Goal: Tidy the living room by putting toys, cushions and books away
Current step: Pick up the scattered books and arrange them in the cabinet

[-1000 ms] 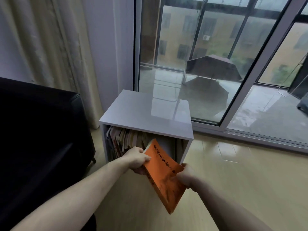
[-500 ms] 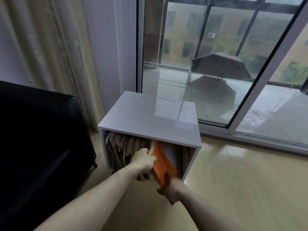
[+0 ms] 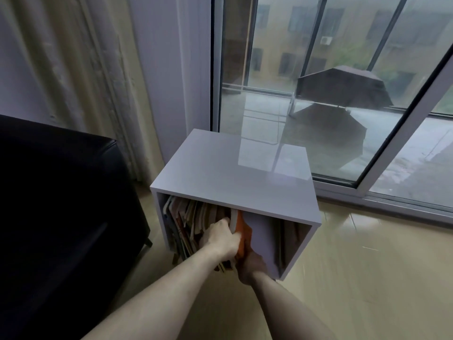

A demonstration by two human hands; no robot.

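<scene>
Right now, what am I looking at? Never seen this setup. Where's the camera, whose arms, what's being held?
There is no robot here. A person wears one wide-angle camera on the head, looking forward and down, so the two bare arms are theirs. They stand over a low white cabinet open at the front, between a black sofa and a glass sliding door. The left hand grips the top edge of an orange book, and the right hand holds its lower end. The book stands upright, mostly inside the cabinet, just right of a leaning row of books. The right part of the compartment looks largely free.
</scene>
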